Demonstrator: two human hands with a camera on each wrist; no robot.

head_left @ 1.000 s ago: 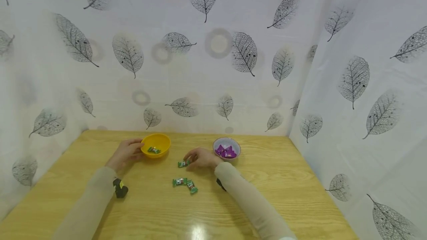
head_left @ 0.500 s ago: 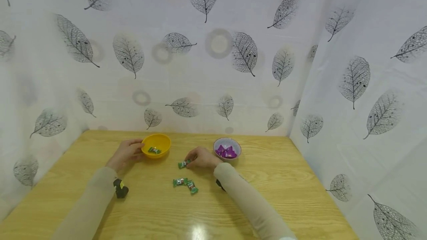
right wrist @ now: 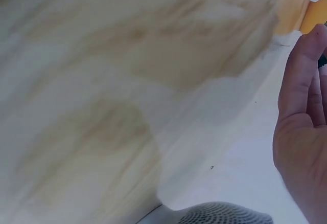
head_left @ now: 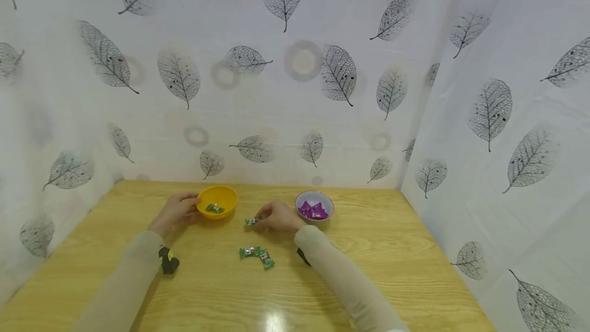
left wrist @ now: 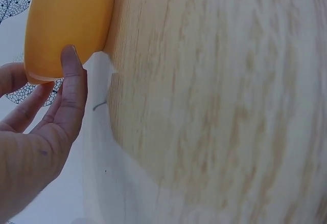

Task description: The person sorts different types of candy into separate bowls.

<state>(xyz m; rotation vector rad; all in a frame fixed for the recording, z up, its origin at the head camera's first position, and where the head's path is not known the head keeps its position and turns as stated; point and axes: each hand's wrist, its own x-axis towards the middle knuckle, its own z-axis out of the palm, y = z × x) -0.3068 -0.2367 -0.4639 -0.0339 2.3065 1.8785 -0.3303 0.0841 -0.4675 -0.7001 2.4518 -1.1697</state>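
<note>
On the left, my left hand (head_left: 176,212) holds the near-left rim of a yellow bowl (head_left: 229,200). In the left wrist view, the thumb of that hand (left wrist: 51,127) lies on the outside of the bowl (left wrist: 66,19), with fingers around its rim. A green-wrapped candy (head_left: 214,208) lies inside the bowl. My right hand (head_left: 278,218) pinches another green-wrapped candy (head_left: 250,222) between thumb and fingertips, to the right of the bowl. In the right wrist view the right hand (right wrist: 301,116) shows at the edge, its candy mostly hidden.
Two more green-wrapped candies, one lying flat (head_left: 249,252) and one angled (head_left: 266,259), rest nearer the front. A pale bowl (head_left: 314,196) holding several purple-wrapped candies (head_left: 313,211) stands behind the right wrist. Leaf-printed curtains (head_left: 295,106) enclose the wooden table (head_left: 392,250).
My right fingers have closed on the candy and moved it slightly away from me, toward the back. The left hand stays at the yellow bowl.
</note>
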